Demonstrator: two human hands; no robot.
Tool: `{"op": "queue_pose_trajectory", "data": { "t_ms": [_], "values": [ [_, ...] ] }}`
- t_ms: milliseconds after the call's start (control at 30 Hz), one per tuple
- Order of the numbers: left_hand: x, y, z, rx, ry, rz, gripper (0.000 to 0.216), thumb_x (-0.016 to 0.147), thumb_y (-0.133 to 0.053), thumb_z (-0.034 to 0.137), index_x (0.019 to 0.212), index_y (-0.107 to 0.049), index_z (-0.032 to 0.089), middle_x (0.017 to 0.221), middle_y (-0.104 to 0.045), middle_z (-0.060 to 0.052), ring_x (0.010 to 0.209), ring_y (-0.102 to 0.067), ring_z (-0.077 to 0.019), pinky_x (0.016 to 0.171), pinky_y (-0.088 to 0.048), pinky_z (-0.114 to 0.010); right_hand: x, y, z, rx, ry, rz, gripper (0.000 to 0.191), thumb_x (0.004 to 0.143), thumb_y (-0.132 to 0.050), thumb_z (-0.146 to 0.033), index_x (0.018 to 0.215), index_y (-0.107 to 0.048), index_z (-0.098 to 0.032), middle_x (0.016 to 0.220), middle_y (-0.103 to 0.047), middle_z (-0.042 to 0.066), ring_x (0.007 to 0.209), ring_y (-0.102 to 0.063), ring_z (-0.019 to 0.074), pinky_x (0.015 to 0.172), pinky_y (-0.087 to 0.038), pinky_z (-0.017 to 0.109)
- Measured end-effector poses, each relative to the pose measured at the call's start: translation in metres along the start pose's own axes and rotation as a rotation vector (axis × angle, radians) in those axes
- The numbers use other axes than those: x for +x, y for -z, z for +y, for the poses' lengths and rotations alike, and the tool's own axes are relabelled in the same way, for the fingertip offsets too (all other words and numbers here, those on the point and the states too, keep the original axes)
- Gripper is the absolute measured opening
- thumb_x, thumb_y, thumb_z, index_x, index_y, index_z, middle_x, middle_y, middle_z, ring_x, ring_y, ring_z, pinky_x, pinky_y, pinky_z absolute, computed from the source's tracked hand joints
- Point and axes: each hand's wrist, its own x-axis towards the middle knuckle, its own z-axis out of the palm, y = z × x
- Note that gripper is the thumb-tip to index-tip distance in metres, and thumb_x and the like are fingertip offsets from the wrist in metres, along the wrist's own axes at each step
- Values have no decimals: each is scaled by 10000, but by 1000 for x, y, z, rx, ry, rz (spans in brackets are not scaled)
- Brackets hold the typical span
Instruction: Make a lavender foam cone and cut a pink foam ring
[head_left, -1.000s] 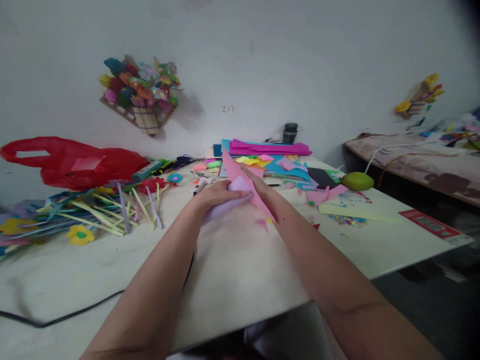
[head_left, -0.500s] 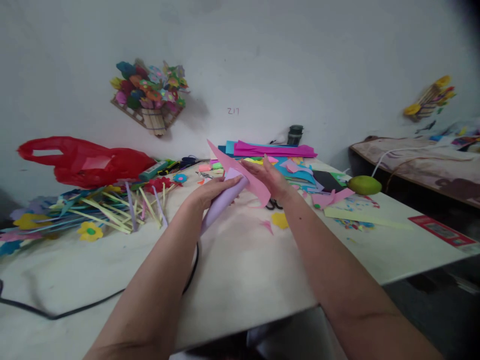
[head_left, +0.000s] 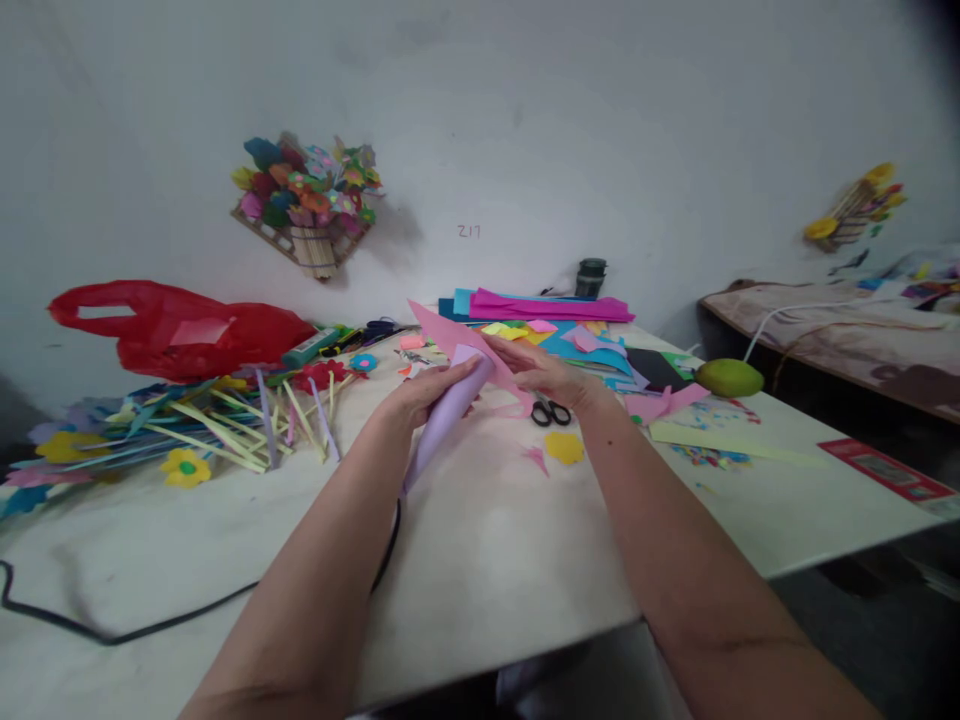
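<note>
My left hand point(head_left: 417, 396) is curled round a rolled lilac paper point(head_left: 442, 420) that slants down toward me above the white table point(head_left: 480, 540). My right hand point(head_left: 551, 378) grips a pink paper sheet point(head_left: 450, 338) whose pointed corner sticks up to the left, just over the top of the lilac roll. Both papers are held a little above the tabletop. Black-handled scissors point(head_left: 551, 411) lie right beside my right wrist, with a yellow paper cutout point(head_left: 564, 446) and a small pink scrap point(head_left: 537, 459) next to them.
Paper strips and flowers point(head_left: 217, 420) cover the left of the table by a red plastic bag point(head_left: 180, 328). Stacked coloured sheets point(head_left: 547, 305) and a dark jar point(head_left: 590, 277) stand at the back. A green fruit point(head_left: 729, 378) lies right. A black cable point(head_left: 150, 620) runs across the front.
Both hands lifted the papers off the table. The pink sheet rose and its point swung up to the left, uncovering the scissors and yellow cutout.
</note>
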Motion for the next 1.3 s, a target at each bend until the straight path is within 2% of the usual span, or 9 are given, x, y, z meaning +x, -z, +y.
{"op": "queue_pose_trajectory", "data": {
  "t_ms": [167,333,533,733,900,1067,1300],
  "values": [
    [-2,0,2,-13,9,7,528,719,-679,593,1010,-609,158,821,-667,-76,696,-631,-159,668,-545,-287,-5,3,-7,-82,14,-5,927,603,-799,-477,1426,-409,-304,1571,-249,34,1457,-160,270,1167,-170,492],
    [-1,1,1,-57,8,11,535,719,-678,597,999,-605,147,781,-666,-76,655,-625,-151,637,-545,-276,-8,2,-12,-208,7,10,981,580,-835,-364,1443,-369,-330,1581,-216,23,1466,-117,262,1171,-131,500],
    [0,0,1,-68,48,31,576,736,-666,590,1078,-579,134,759,-673,-82,632,-636,-162,605,-548,-276,-5,-4,-9,-232,-18,84,793,641,-783,-338,1375,-484,-305,1511,-379,24,1430,-248,282,1147,-235,496],
    [1,0,1,-77,86,27,517,778,-629,578,1044,-582,137,724,-666,-71,594,-629,-151,552,-535,-256,-5,-6,-8,-184,-17,-1,549,726,-705,-375,1254,-604,-268,1272,-624,18,1231,-518,266,1064,-378,464],
    [6,1,-4,-97,104,6,529,751,-637,609,1007,-590,149,750,-673,-78,656,-650,-168,606,-555,-279,-2,-9,1,-217,-51,184,383,724,-697,-413,1078,-692,-265,1083,-699,21,1041,-622,253,956,-470,436],
    [12,-1,-11,-110,99,-89,541,766,-571,663,899,-606,140,677,-655,-74,602,-633,-153,616,-551,-278,3,-15,10,-197,-115,306,336,676,-727,-434,950,-717,-239,924,-724,37,893,-654,259,863,-516,450],
    [17,-6,-13,-165,146,-99,569,819,-488,663,891,-599,109,663,-653,-102,587,-637,-164,562,-545,-255,8,-11,21,-167,-107,432,325,638,-737,-353,927,-695,-211,953,-723,55,908,-653,255,870,-514,440]
  ]
}}
